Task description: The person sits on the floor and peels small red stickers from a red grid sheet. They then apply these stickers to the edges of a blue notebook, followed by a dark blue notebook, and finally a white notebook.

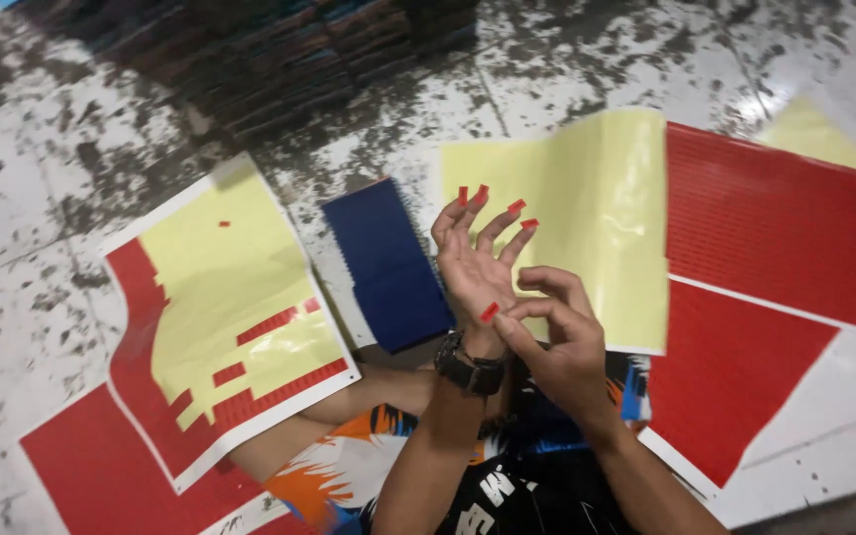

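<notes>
My left hand (473, 260) is raised palm up with its fingers spread. A dark watch (468, 369) is on its wrist. Small red sticker strips (516, 206) cling to several of its fingertips. My right hand (559, 342) comes in from the right and pinches another small red sticker (488, 312) at the heel of the left palm. Both hands hover over my lap, above a yellow backing sheet (596, 198) on the floor.
A half-peeled red sticker sheet (240, 327) showing yellow backing lies at left, with another red sheet (91, 466) below it. A blue stack (388, 263) lies in the middle. Full red sheets (775, 218) (735, 367) lie at right. Dark stacked items (279, 50) stand at the back on the speckled floor.
</notes>
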